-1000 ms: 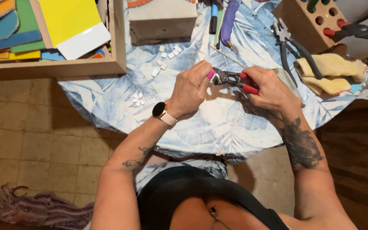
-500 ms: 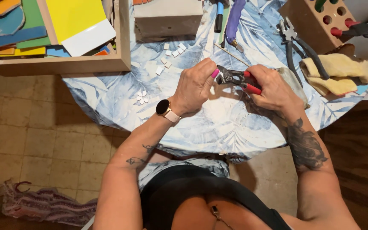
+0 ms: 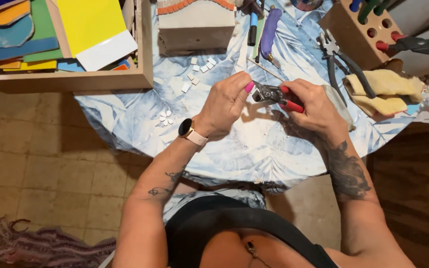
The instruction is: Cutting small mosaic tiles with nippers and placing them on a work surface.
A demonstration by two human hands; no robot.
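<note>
Right hand [image 3: 314, 106] is gripping the red-handled tile nippers [image 3: 274, 95], fingers wrapped shut around the handles. Left hand [image 3: 227, 101] is pinching at the nipper head, fingertips pressed together; any small piece between them is too small to confirm. The tool is sitting above the leaf-print tablecloth [image 3: 254, 149], mid-table. Long axis is running roughly left to right, head pointing toward the left hand, handles angling slightly down toward the right.

Risk, as judged: fingertips are lying right at the cutting head, so a hard squeeze could nip skin; a chip could fly off toward the white tile pieces [image 3: 197, 69].
</note>
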